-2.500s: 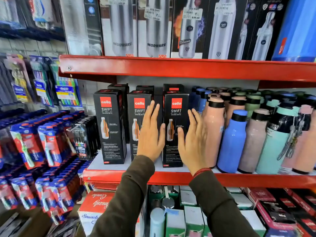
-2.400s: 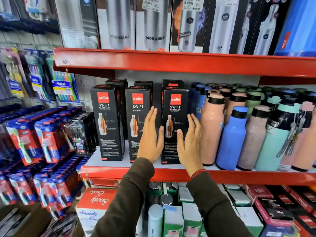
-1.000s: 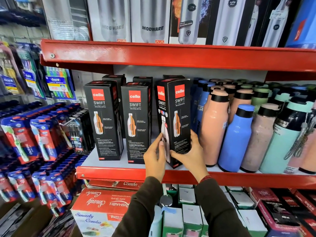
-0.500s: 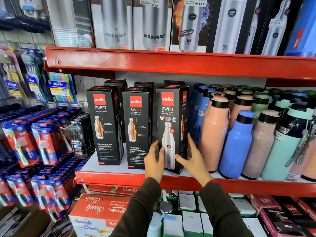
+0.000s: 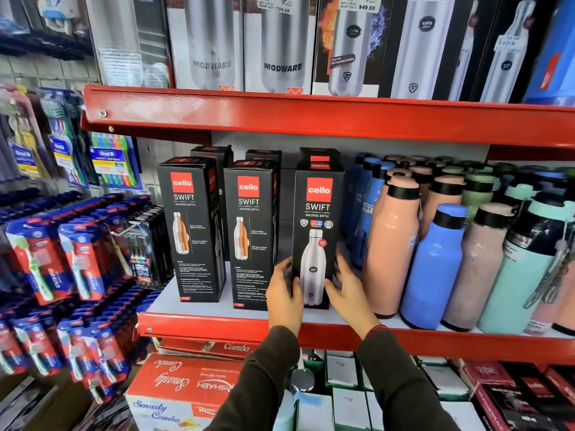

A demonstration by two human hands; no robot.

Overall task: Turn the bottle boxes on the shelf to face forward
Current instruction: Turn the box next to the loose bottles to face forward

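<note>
While two black Cello Swift boxes stand with their text-heavy panels outward, the right-hand bottle box is seen upright on the red shelf, its large steel-bottle picture turned squarely to the front. It is flanked low down by both hands: the left hand is pressed against the box's lower left edge with its fingers curled around that corner, and the right hand is laid along the lower right side, fingers spread and partly hidden behind the box. The box is thus grasped between the two hands near its base, which appears to rest on the shelf. The middle box is set just beside it on the left, with a narrow gap between them, and the left box is placed a little further along; both are angled so that a side panel can be glimpsed. More black boxes are lined up behind this front row. Immediately to the right, a pink bottle and a blue bottle are stood among a crowd of loose bottles. Toothbrush packs are hung at the far left, and boxed steel flasks are ranged on the upper shelf. Dark sleeves are worn on both arms.
</note>
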